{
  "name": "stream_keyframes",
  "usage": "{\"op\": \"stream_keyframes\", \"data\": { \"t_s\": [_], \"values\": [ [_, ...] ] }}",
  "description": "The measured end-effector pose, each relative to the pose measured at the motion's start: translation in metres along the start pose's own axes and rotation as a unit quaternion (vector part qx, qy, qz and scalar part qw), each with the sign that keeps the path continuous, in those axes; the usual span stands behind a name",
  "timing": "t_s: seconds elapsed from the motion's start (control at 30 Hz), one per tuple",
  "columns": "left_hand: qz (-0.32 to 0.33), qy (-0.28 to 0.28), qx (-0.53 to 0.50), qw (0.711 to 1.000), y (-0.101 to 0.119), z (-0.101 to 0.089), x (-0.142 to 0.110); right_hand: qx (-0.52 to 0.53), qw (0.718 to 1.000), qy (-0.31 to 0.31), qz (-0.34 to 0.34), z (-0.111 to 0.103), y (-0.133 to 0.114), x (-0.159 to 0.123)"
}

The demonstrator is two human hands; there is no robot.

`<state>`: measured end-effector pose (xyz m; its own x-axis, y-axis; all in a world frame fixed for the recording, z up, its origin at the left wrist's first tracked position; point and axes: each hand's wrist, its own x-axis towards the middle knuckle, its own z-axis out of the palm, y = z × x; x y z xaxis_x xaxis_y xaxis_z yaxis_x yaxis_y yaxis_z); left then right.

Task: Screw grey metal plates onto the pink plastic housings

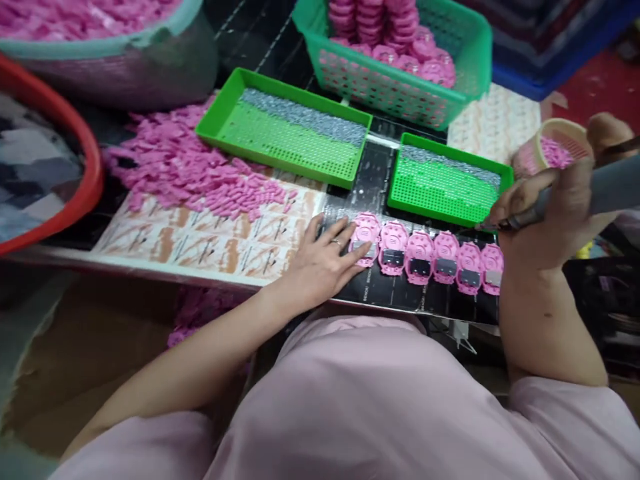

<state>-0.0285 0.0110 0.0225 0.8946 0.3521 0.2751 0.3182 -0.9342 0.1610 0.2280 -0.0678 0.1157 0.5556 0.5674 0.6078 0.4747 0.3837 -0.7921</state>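
My left hand (pixel 323 263), a ring on one finger, lies palm down with its fingers spread. Its fingertips touch the leftmost pink plastic casing (pixel 367 233). Several such casings, among them one in the middle (pixel 420 248), stand in a row to the right, each with a dark or grey rectangle on its lower part. My right hand (pixel 545 200) is wrapped round a thick grey tool that looks like an electric screwdriver (pixel 607 187), near the right end of the row. Its tip is hard to make out, and my forearm borders the last casing.
Two green trays (pixel 280 160) (pixel 445 208) with small grey metal pieces sit behind the row. A green basket (pixel 390 100) holds stacked pink parts. Loose pink pieces (pixel 185 163) are heaped at left, near a red-rimmed tub (pixel 93 167). A cream basket (pixel 537 130) stands at right.
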Motion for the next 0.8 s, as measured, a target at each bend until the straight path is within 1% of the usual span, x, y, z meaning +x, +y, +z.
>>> {"op": "stream_keyframes", "data": {
  "t_s": [0.03,0.1,0.23,0.33,0.37,0.43,0.5,0.53,0.57,0.6,0.63,0.67,0.73,0.77,0.8],
  "values": [
    [0.006,-0.005,0.009,1.0,-0.001,-0.002,0.001,-0.016,0.999,0.035,-0.008,-0.013,0.006,0.001],
    [0.009,-0.007,0.021,1.0,-0.001,-0.006,0.003,-0.043,0.996,0.078,-0.014,-0.036,0.019,0.001],
    [0.031,-0.007,0.018,0.999,0.002,-0.009,0.015,-0.116,0.989,0.084,0.024,-0.074,0.033,0.002],
    [0.071,-0.027,0.001,0.997,0.009,-0.007,0.028,-0.112,0.991,0.065,0.027,-0.101,0.032,0.002],
    [0.081,-0.037,-0.002,0.996,0.011,-0.005,0.032,-0.11,0.992,0.065,0.014,-0.109,0.029,-0.002],
    [0.093,-0.049,-0.001,0.994,0.018,-0.002,0.038,-0.152,0.983,0.089,-0.046,-0.123,0.023,-0.015],
    [0.091,-0.061,0.008,0.994,0.025,0.001,0.041,-0.249,0.953,0.122,-0.124,-0.134,0.017,-0.037],
    [0.086,-0.066,0.015,0.994,0.029,0.003,0.042,-0.31,0.932,0.113,-0.149,-0.137,0.015,-0.051],
    [0.081,-0.07,0.021,0.994,0.033,0.004,0.043,-0.338,0.927,0.073,-0.147,-0.14,0.015,-0.065],
    [0.076,-0.073,0.027,0.994,0.036,0.005,0.044,-0.36,0.924,0.013,-0.129,-0.141,0.016,-0.08],
    [0.075,-0.077,0.031,0.994,0.04,0.007,0.045,-0.391,0.913,-0.048,-0.106,-0.142,0.019,-0.093],
    [0.077,-0.08,0.031,0.993,0.044,0.009,0.046,-0.428,0.893,-0.112,-0.077,-0.141,0.022,-0.104],
    [0.089,-0.087,0.025,0.992,0.05,0.013,0.048,-0.513,0.83,-0.219,-0.021,-0.138,0.03,-0.121],
    [0.094,-0.09,0.022,0.991,0.052,0.015,0.049,-0.547,0.796,-0.259,0.0,-0.136,0.033,-0.126],
    [0.097,-0.094,0.019,0.991,0.054,0.016,0.05,-0.57,0.769,-0.291,0.014,-0.135,0.035,-0.13]
  ]
}}
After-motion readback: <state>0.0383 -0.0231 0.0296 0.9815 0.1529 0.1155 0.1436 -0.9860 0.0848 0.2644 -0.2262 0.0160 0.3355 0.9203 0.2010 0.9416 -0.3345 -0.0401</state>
